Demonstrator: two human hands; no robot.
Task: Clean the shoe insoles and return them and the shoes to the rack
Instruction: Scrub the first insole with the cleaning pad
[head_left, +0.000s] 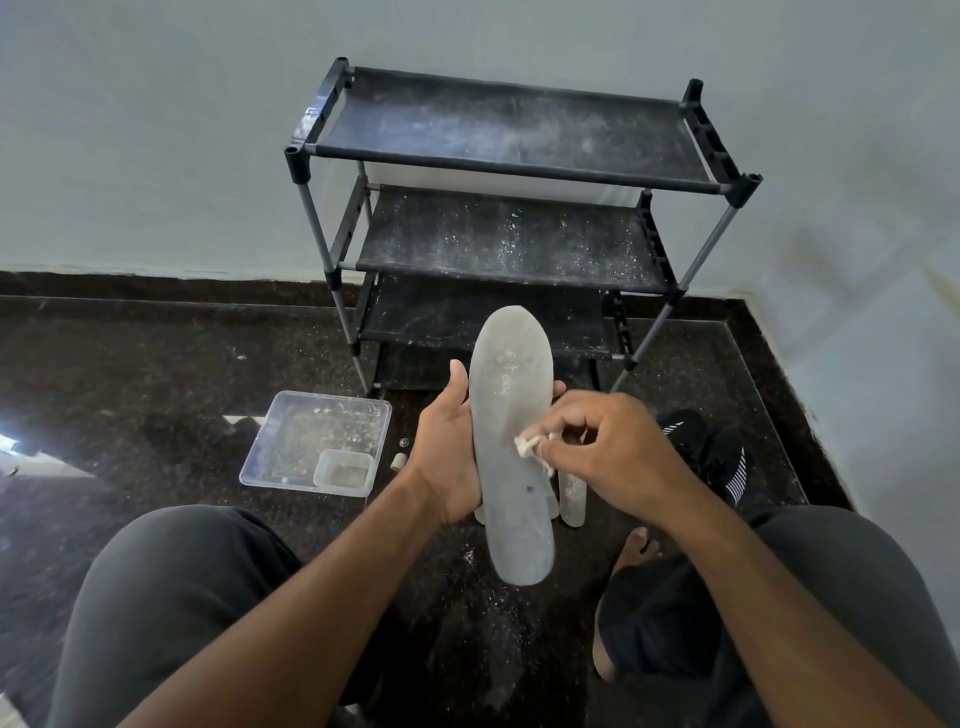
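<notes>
Left hand (451, 452) grips the insole (511, 441) upright, steadying it while the right hand (608, 447) pinches a cloth wad (527, 446) against it

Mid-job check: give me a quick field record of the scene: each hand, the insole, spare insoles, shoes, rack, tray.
left hand: grips the insole from its left edge
right hand: pinches a small cloth against the insole
insole: held up lengthwise, white specks near the toe end
other insoles: on the floor, behind the held one
shoes: black, on the floor at right
rack: shelves dusty, no shoes visible
tray: clear, on the floor at left, smaller tub inside
</notes>
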